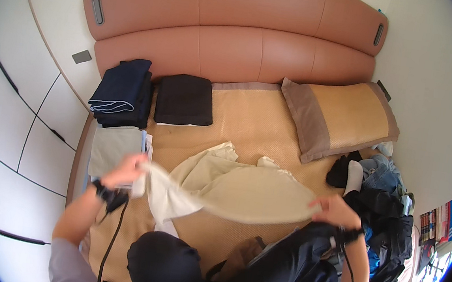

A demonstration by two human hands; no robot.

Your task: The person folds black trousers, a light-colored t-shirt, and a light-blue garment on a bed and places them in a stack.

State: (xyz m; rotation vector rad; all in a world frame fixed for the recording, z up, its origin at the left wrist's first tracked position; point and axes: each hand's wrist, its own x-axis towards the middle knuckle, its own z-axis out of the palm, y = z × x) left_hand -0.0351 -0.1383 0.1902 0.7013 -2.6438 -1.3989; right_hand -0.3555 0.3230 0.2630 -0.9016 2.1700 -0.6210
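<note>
A cream-coloured garment [248,192] is stretched between my two hands above the bed, its exact kind unclear. My left hand [126,170] is closed on one corner at the left, beside a stack of folded light clothes [116,152]. A flap of the cloth hangs down from that side. At the right, my right hand [337,210] pinches the opposite edge, near a heap of dark clothes [384,219]. The far part of the garment lies creased on the woven mat [257,116]. Motion blurs its near edge slightly.
Folded navy clothes [122,90] and a folded black garment [185,100] lie near the headboard [232,5]. A pillow [349,114] rests at the far right. My knees in dark trousers [164,264] are close below. A cable [113,234] trails from my left wrist.
</note>
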